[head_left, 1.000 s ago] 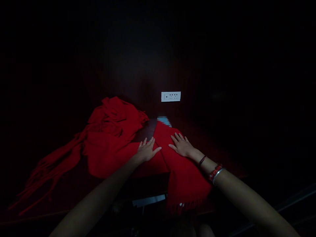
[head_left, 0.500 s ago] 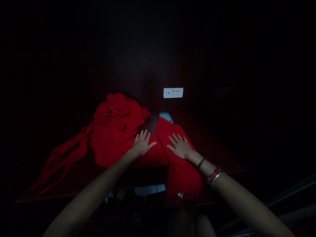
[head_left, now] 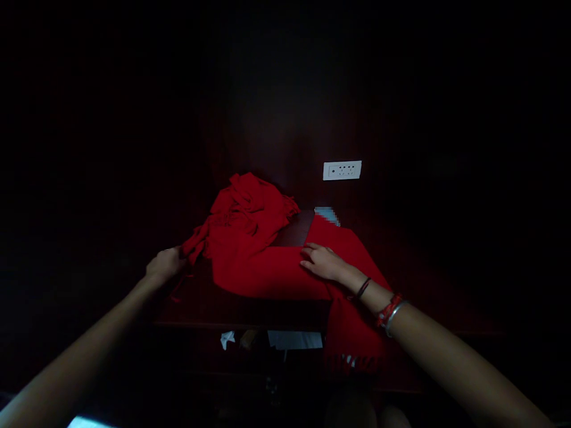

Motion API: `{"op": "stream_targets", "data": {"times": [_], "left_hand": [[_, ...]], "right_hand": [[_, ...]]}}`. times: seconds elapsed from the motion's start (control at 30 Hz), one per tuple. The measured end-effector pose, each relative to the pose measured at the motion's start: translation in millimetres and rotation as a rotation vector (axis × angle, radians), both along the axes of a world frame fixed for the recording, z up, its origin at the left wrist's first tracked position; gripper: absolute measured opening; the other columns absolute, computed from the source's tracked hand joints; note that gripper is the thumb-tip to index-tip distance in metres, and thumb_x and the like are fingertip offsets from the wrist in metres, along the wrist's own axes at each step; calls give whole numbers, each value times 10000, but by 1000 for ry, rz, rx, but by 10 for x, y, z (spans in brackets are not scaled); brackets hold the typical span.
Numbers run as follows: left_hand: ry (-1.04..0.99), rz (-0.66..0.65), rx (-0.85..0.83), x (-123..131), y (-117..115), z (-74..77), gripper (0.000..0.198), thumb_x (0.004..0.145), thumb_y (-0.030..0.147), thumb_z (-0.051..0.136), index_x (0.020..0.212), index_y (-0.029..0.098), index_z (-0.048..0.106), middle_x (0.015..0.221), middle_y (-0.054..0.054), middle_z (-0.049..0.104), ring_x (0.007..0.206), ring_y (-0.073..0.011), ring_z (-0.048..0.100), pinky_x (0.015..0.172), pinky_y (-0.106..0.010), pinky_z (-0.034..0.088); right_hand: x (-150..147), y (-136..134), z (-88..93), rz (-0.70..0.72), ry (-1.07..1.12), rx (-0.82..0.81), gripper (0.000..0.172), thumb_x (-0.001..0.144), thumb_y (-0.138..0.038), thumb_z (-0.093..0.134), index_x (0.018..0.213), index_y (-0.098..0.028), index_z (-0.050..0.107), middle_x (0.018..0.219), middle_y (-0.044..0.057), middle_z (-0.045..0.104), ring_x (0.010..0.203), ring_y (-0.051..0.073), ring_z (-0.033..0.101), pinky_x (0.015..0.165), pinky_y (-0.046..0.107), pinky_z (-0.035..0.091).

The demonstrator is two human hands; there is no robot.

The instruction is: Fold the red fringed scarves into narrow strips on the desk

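Observation:
A red fringed scarf (head_left: 267,270) lies over a dark surface, bunched at the back left and folded flat across the middle. One end crosses toward the right and hangs over the front edge with its fringe down. My left hand (head_left: 166,263) is closed around the other end, at the left of the bunched part; a few strands dangle below it. My right hand (head_left: 325,261) rests on the flat fold where the two layers meet, its fingers slightly bent and apart, palm down.
A white wall socket (head_left: 342,170) is on the dark wall behind. A blurred light-blue item (head_left: 327,216) lies beyond the scarf. Under the front edge show a pale sheet (head_left: 295,340) and a small white piece (head_left: 227,339). The surroundings are very dark.
My left hand has left the flat fold, moved left and closed on the scarf's loose fringed end. My right hand stays on the fold, fingers more bent. The view has shifted left.

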State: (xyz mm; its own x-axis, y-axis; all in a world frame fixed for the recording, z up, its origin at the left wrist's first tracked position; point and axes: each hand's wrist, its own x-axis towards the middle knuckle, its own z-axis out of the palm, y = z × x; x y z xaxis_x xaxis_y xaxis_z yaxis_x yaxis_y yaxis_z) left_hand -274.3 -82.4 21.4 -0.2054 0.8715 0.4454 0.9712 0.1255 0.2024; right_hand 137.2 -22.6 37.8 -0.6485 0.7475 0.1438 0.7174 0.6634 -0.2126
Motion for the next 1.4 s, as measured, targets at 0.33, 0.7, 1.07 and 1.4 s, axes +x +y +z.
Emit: {"op": "stream_targets", "data": {"times": [0.33,0.7,1.07,1.4], "left_hand": [[-924,-509,46,1671,378,1233,266,690,321,510,862,121,549,767,-20,629,670,-146,573,604,-241,451],[-793,-752,30,3001,812,667,302,820,244,270,1000,111,474,869,-81,580,679,-126,582,595,-252,457],[-447,-880,22,3017,960,85,660,677,342,496,1244,154,215,1221,-71,384,1067,-174,400,885,-277,319],[-485,-792,198,2618,1076,235,330,697,227,446,1016,155,497,1046,-30,531,967,-155,471,873,-268,327]], "right_hand": [[33,127,255,-26,869,-671,430,765,-407,391,1115,-157,402,1067,108,515,891,165,526,763,321,421],[602,177,436,-233,1319,-712,388,615,-79,543,988,-174,496,870,33,597,701,121,575,744,290,444],[731,526,426,-29,1201,-618,565,618,-132,569,1142,-236,387,1002,26,539,799,118,553,761,281,435],[506,733,143,-84,664,-432,665,638,-343,571,1217,-150,307,1041,77,503,857,125,502,771,263,395]]}}
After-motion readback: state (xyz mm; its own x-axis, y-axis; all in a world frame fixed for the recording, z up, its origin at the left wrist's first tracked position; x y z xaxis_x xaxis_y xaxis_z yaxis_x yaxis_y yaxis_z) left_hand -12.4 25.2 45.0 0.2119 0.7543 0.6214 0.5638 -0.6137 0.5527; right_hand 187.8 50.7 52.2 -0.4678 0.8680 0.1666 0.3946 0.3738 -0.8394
